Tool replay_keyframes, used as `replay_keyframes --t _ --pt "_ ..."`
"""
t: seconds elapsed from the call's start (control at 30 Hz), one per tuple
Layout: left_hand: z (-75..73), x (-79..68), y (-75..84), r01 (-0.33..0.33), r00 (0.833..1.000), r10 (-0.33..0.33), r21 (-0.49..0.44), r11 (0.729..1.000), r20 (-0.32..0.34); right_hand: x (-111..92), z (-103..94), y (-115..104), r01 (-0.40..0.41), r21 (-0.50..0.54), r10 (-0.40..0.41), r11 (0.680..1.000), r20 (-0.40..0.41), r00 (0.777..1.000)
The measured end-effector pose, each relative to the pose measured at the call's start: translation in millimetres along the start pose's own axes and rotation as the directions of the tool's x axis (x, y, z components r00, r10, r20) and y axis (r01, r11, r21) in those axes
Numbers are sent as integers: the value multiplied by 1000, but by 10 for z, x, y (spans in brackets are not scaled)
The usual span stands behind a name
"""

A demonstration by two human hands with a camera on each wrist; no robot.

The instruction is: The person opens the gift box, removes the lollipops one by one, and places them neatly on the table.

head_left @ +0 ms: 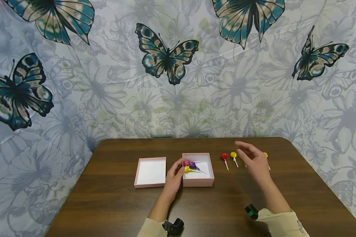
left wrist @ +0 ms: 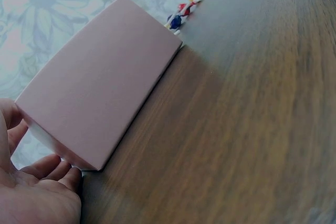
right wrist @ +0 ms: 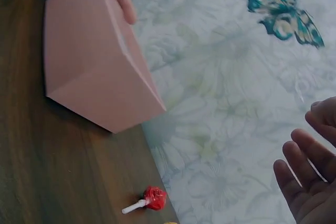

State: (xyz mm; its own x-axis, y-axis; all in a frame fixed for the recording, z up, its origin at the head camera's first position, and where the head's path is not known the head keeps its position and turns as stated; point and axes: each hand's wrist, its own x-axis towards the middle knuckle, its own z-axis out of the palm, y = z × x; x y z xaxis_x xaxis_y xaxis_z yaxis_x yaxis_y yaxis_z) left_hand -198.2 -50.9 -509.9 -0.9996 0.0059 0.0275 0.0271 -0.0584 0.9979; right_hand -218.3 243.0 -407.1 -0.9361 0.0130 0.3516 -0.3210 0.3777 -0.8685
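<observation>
Currently the right hand [head_left: 252,162] hovers loose-fingered, holding nothing I can see, near the red lollipop [head_left: 223,155] and the yellow lollipop [head_left: 233,154] beside it on the worktop [head_left: 112,210]; the left hand [head_left: 173,176] rests relaxed against the pink box [head_left: 198,182]. I'd expect light, hard heads in slick wrappers, so I'd pinch the sticks [head_left: 226,165]; the box looks like stiff card, easily nudged.

Tabletop work area, room type undetermined: one brown wood-grain table [head_left: 112,210] stands before a creased hanging [head_left: 178,115] printed with grey flowers [head_left: 238,87] and teal butterflies [head_left: 167,59].
</observation>
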Motion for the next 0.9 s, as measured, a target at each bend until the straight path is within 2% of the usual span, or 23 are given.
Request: replay_keyframes --t 0.13,0.27,0.57,0.7,0.9 --pt "4 4 7 4 1000 -4 -8 1000 -5 -35 143 -36 50 8 -50 999 24 998" --pt "8 5 11 16 1000 -16 -7 1000 -10 -57 268 -47 64 38 -66 997 63 996" --pt "-2 9 -9 29 999 -29 16 999 -16 -101 519 -74 5 128 -24 992 151 988" --pt "7 16 -5 24 1000 -24 10 1000 -7 -83 635 -101 -14 121 -10 993 195 981" --pt "8 13 7 3 1000 -3 6 1000 -1 -19 803 -93 -41 29 32 999 278 960"
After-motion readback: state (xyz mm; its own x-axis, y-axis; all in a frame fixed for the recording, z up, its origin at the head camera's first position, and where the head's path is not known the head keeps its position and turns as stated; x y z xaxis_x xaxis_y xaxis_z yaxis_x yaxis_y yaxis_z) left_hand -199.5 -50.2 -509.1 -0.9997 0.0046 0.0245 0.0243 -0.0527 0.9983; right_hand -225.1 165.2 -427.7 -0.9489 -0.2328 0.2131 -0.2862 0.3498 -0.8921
